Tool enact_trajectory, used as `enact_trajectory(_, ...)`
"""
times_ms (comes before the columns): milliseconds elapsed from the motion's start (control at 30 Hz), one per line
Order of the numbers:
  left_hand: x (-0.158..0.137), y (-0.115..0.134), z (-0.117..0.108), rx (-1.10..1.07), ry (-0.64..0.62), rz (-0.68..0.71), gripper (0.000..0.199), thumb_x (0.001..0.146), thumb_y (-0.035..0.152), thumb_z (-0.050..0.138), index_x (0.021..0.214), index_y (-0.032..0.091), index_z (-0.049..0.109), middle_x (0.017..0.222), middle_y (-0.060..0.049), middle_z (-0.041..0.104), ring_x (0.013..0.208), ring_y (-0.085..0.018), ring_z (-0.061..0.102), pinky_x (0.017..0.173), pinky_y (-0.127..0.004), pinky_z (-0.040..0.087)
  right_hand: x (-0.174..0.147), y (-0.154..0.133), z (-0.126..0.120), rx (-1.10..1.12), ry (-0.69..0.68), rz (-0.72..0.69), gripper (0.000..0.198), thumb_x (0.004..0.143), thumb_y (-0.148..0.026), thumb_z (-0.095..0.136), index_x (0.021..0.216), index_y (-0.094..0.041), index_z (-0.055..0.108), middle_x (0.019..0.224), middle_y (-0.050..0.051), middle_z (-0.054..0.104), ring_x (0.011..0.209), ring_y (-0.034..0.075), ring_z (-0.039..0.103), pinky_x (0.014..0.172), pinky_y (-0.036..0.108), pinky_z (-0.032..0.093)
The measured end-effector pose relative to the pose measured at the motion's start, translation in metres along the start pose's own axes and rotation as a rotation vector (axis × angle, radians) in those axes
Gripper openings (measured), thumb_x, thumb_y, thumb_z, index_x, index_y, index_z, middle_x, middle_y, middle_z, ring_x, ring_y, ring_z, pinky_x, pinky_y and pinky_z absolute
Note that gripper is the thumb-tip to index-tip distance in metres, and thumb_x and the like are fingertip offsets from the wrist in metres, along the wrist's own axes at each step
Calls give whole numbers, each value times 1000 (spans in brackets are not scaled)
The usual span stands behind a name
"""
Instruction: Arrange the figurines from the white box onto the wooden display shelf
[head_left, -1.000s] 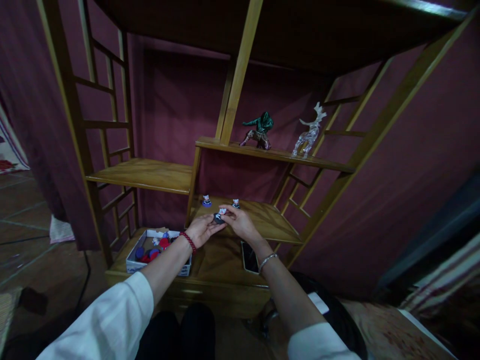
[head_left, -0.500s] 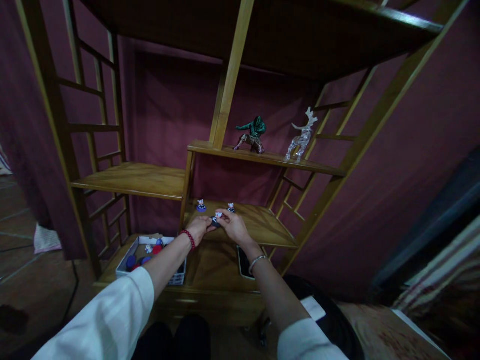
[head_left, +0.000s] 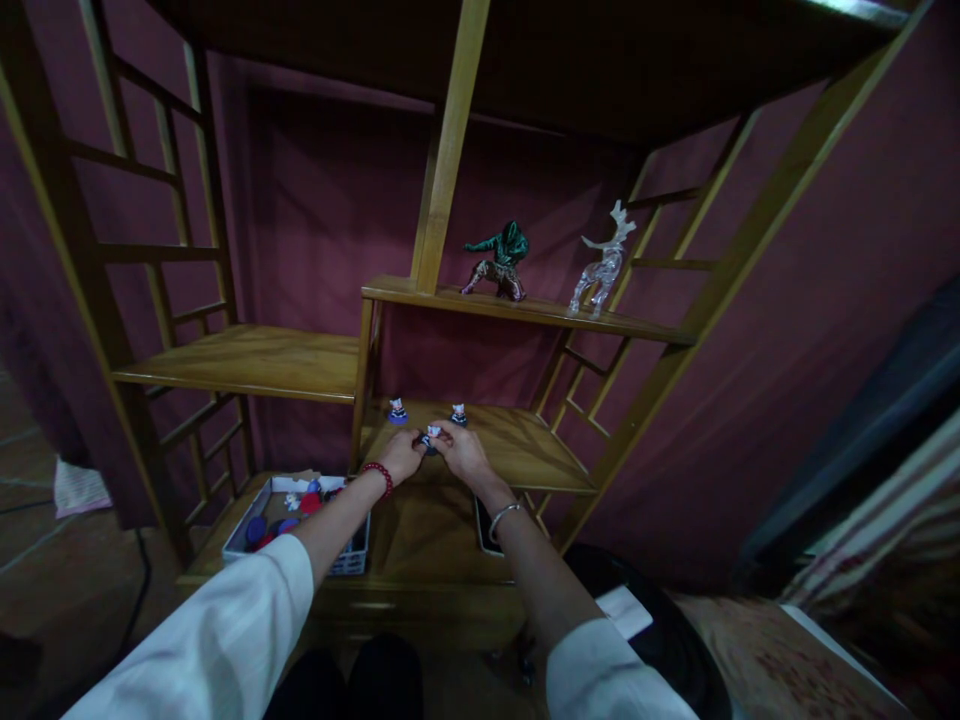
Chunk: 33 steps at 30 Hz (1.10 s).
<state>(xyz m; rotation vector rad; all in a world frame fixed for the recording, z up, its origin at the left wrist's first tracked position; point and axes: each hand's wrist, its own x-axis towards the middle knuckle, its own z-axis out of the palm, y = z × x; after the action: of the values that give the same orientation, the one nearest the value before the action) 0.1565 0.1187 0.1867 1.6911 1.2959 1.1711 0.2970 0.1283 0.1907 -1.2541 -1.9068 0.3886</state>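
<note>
Between my two hands, just over the front edge of the lower right shelf (head_left: pixel 525 455), is a small white cat-like figurine (head_left: pixel 433 432) with a dark round base (head_left: pixel 428 446). My right hand (head_left: pixel 461 452) pinches the figurine's white upper part. My left hand (head_left: pixel 403 455), with a red bead bracelet at the wrist, has its fingers closed on the dark base from the left. Two similar figurines stand behind on that shelf: one on a purple base (head_left: pixel 397 411), the other on a dark base (head_left: pixel 459 414). My fingers hide part of the held piece.
A white basket (head_left: pixel 236 540) with red, blue and white pieces sits at the lower left. A dark tray (head_left: pixel 489 530) lies under the right shelf. Above stand a green-and-bronze crouching statuette (head_left: pixel 501 262) and a clear deer figurine (head_left: pixel 602 262). Wooden uprights (head_left: pixel 450 150) frame the shelves.
The view has shifted slightly. My hands have come closer around the figurine and its base, which now show less between my fingers. The standing figurines have stayed put.
</note>
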Motion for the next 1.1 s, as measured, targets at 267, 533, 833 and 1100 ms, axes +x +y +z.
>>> enact_trajectory(267, 0, 4, -1, 92, 40, 43, 16, 50, 15, 71, 60, 19, 59, 76, -4, 53, 85, -20, 51, 78, -25, 34, 4, 2, -1, -84, -47, -36, 26, 71, -19, 57, 96, -25, 61, 80, 1, 66, 69, 14, 61, 67, 25, 48)
enact_trajectory(533, -2, 5, 1, 570, -41, 57, 26, 66, 30, 60, 89, 17, 60, 94, -7, 53, 88, -17, 52, 78, -25, 39, 5, 4, 2, -116, -90, -62, 30, 73, -18, 55, 103, -22, 59, 84, 1, 65, 70, 12, 59, 66, 21, 46)
enact_trajectory(833, 2, -1, 1, 628, -31, 83, 29, 67, 35, 59, 88, 16, 59, 92, -6, 54, 81, -15, 53, 70, -22, 41, 4, 1, 3, -206, -41, -89, 25, 73, -19, 58, 97, -23, 61, 87, 0, 65, 75, 13, 58, 70, 22, 44)
enact_trajectory(1100, 3, -7, 2, 605, -9, 120, 24, 66, 34, 59, 82, 16, 58, 89, -5, 53, 80, -14, 52, 67, -21, 40, -4, -9, 1, -416, 6, -69, 21, 77, -29, 55, 97, -29, 59, 87, 0, 63, 84, 16, 52, 71, 25, 40)
